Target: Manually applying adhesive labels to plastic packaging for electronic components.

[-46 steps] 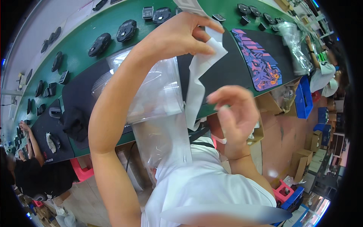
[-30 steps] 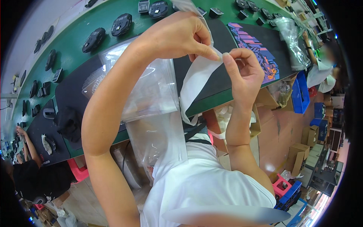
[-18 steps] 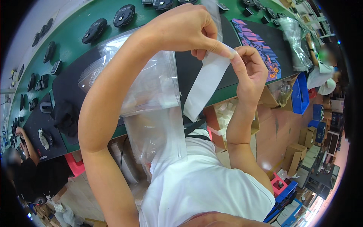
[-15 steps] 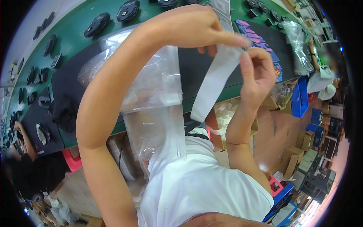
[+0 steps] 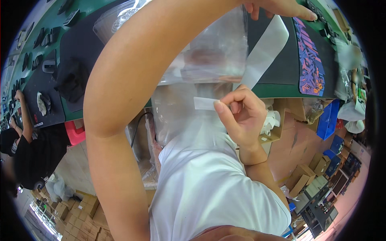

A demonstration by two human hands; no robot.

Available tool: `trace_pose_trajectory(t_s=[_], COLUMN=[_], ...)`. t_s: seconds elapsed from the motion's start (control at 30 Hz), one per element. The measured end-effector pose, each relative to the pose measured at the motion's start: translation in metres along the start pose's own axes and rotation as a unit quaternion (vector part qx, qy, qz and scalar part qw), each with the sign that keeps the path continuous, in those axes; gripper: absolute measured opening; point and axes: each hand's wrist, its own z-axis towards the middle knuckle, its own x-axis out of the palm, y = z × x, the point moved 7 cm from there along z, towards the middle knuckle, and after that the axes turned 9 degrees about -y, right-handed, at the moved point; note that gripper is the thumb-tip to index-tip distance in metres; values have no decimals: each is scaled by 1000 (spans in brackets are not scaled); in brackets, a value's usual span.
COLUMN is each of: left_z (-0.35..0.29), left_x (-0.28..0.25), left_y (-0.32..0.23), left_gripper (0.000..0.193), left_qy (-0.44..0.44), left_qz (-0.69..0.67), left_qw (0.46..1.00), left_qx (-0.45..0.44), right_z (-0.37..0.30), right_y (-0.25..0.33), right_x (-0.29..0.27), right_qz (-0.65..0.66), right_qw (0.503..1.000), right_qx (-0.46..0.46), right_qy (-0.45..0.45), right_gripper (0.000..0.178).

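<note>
Between the thumb and fingers of my right hand point(image 5: 243, 116), a small translucent white piece of tape or label point(image 5: 205, 103) is pinched, pointing left over the clear plastic bag point(image 5: 217, 52). My left hand point(image 5: 285, 7) is at the top edge, partly cut off, with its index finger stretched out to the right and the other fingers curled. Out from under those curled fingers, a long white strip point(image 5: 267, 50) hangs and slants down toward the table's near edge. The clear bag lies flat on the black mat and overhangs that edge, partly covered by my left forearm.
A purple patterned mat point(image 5: 307, 60) lies to the right on the table. Beneath it stand a cardboard box of white scraps point(image 5: 271, 122) and a blue bin point(image 5: 328, 118). A black cloth point(image 5: 72, 80) lies at left, and a person in black point(image 5: 38, 156) works farther left.
My hands have parted: the left has moved right and up, the right down and left. The small white piece now shows in my right hand, apart from the long strip.
</note>
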Motion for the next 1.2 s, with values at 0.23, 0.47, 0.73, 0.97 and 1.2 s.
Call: trace_pose_trajectory(t_s=[0.23, 0.47, 0.73, 0.97, 1.2], left_z=[1, 34, -2, 0, 75], left_x=[2, 20, 1, -1, 55], left_y=[-1, -12, 0, -4, 17], left_gripper=[80, 80, 79, 78, 91], left_qy=[-23, 1, -2, -11, 47], left_qz=[-37, 179, 0, 15, -65], left_qw=[996, 942, 996, 999, 995], left_qx=[78, -285, 88, 48, 52], right_z=[5, 2, 4, 5, -3], right_y=[-4, -9, -9, -6, 4], right_x=[2, 7, 6, 8, 8], right_qz=[13, -17, -73, -137, -192], right_qw=[999, 998, 997, 985, 962], right_qx=[38, 58, -9, -104, -196], right_qy=[30, 5, -10, -34, 10], right_gripper=[13, 14, 14, 16, 29])
